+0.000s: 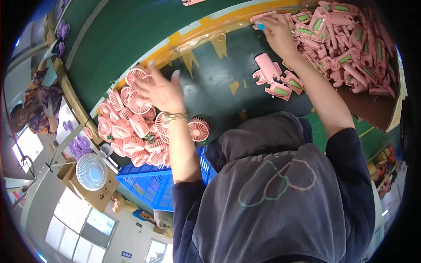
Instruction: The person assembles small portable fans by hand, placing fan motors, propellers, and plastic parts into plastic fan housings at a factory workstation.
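My left hand (161, 92) is over the pile of pink round fan heads (131, 125) at the left, its fingers spread and the thumb apart. Its fingertips overlap the upper fan heads; contact cannot be made out. A bracelet (175, 116) circles that wrist. Farther off to the right, my right hand (280, 37) reaches to the table's far edge with fingers bent and the thumb apart. Something blue (261, 26) shows at a fingertip. Beside these fingers lies a pink plastic part (258, 17), partly covered. Several pink handle shells (268, 65), some with green inserts, lie nearer.
A big heap of pink handle shells (346, 48) fills a carton at the right. One fan head (198, 129) lies beside the left pile. A blue crate (151, 186) stands below. A yellow-edged ledge (193, 28) borders the table. At the far left are a white fan (91, 172) and another person (41, 103).
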The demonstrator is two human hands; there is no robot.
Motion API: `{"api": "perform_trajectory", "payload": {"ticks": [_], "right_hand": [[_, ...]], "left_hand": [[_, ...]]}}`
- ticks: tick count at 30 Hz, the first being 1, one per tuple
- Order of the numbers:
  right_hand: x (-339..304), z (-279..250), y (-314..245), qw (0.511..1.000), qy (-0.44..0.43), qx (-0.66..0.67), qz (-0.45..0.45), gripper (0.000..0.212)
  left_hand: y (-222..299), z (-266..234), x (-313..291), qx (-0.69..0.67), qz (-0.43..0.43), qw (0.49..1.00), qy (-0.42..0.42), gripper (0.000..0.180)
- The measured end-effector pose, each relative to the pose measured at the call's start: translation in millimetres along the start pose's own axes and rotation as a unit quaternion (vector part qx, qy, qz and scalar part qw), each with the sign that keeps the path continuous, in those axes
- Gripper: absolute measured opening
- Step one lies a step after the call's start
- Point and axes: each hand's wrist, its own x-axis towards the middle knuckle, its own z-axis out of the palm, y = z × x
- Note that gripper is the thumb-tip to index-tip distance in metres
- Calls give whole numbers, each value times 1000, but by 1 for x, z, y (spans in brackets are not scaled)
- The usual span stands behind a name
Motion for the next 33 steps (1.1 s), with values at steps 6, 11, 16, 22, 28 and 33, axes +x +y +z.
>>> {"api": "perform_trajectory", "payload": {"ticks": [6, 11, 16, 22, 28, 33], "right_hand": [[-15, -45, -82, 864, -33, 399, 305, 24], [-48, -73, -107, 726, -104, 582, 351, 15], [-85, -116, -94, 705, -152, 569, 394, 8], [-125, -133, -96, 677, -270, 518, 448, 18], [-150, -119, -107, 606, -290, 573, 469, 10], [-138, -82, -106, 654, -309, 554, 411, 10]], "left_hand": [[-40, 23, -34, -41, 73, 996, -6, 61], [30, -5, -95, -177, 391, 896, -110, 46], [34, -6, -115, -256, 391, 850, -243, 59], [20, 6, -99, -409, -40, 903, -127, 26], [17, 32, -78, -407, -276, 756, -432, 56], [14, 69, -90, -443, -160, 817, -333, 34]]}}
